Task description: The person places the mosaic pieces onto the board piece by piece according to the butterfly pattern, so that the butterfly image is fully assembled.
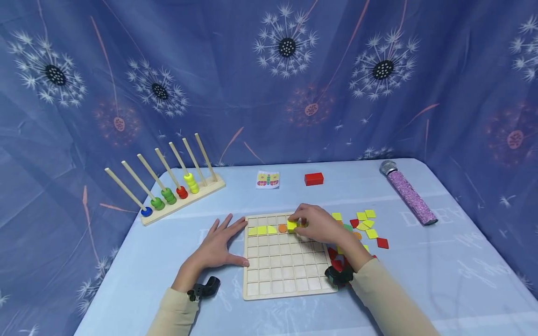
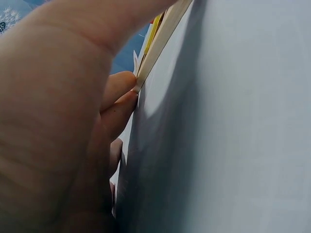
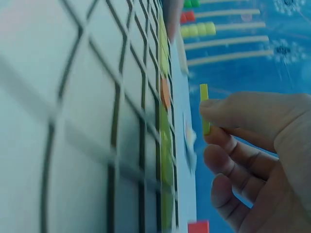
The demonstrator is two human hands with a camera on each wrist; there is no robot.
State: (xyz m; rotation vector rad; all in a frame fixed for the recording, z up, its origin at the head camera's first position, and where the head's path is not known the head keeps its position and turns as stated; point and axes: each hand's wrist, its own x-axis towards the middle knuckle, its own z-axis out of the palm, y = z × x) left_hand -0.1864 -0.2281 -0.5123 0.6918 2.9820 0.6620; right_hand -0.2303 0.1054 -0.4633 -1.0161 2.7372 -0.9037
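Note:
My left hand [image 1: 217, 246] is spread flat, its fingers and thumb touching the left edge of a wooden grid board [image 1: 286, 273]. In the left wrist view, fingertips [image 2: 124, 82] press against the board's side. Over the board's upper rows, my right hand [image 1: 318, 224] pinches a thin yellow tile [image 3: 204, 126] between thumb and fingers. The right wrist view has that tile edge-on, raised off the grid. Along one upper row lie several yellow tiles [image 1: 262, 230] and an orange round piece [image 1: 282, 228]. The right hand hides part of this row.
Loose coloured tiles [image 1: 382, 242] are scattered right of the board, partly under the right forearm. Behind stand a wooden peg abacus [image 1: 185, 201] with beads, a butterfly pattern card [image 1: 267, 180] and a red block [image 1: 314, 179]. A glittery pink microphone [image 1: 412, 197] lies far right.

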